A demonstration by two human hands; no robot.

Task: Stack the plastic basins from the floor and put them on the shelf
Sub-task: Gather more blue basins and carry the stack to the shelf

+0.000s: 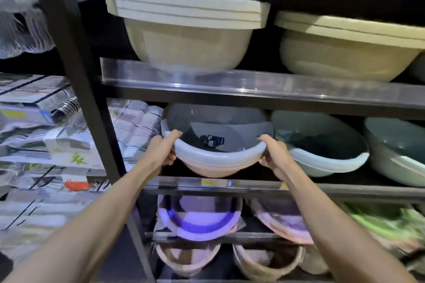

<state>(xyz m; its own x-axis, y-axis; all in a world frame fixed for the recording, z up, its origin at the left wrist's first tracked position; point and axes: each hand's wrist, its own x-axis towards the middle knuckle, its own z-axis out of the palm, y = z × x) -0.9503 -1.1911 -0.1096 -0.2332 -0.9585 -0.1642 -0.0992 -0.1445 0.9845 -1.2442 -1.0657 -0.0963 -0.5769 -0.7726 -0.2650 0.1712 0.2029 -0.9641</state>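
A stack of pale grey-white plastic basins (216,160) is tilted toward me in the middle shelf (253,185), its far rim under the shelf above. My left hand (164,149) grips the stack's left rim, thumb over the edge. My right hand (272,153) grips the right rim the same way. A dark label lies inside the top basin. I cannot tell whether the stack's base rests on the shelf board.
Teal basin stacks (322,144) sit right of the held stack. Cream basins (186,29) fill the shelf above. Purple and pink basins (200,218) lie below. A black upright post (80,75) stands left, with packaged goods (46,133) beyond it.
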